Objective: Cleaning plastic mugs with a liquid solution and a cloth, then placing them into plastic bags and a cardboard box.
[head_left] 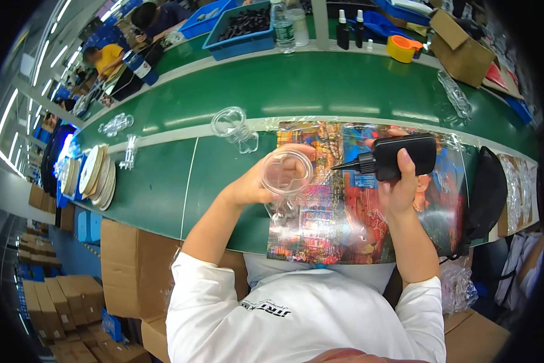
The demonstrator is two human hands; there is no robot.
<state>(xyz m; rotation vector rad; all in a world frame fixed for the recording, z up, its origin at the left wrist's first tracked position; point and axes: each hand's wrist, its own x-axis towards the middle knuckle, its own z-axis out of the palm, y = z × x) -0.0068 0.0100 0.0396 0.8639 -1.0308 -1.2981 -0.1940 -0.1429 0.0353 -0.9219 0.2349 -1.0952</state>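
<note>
The left hand (250, 187) holds a clear round cup (287, 171) tight, the right hand (399, 190) at 3 o'clock squeezes a black bottle (399, 156), and glue could drip onto the desk (223, 181).

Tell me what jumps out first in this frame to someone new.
Dead centre, the left hand holds up a clear round plastic piece, while the right hand aims a black squeeze bottle with its pointed nozzle toward it. Beneath both lies a bright, busy printed sheet on the green table.
</note>
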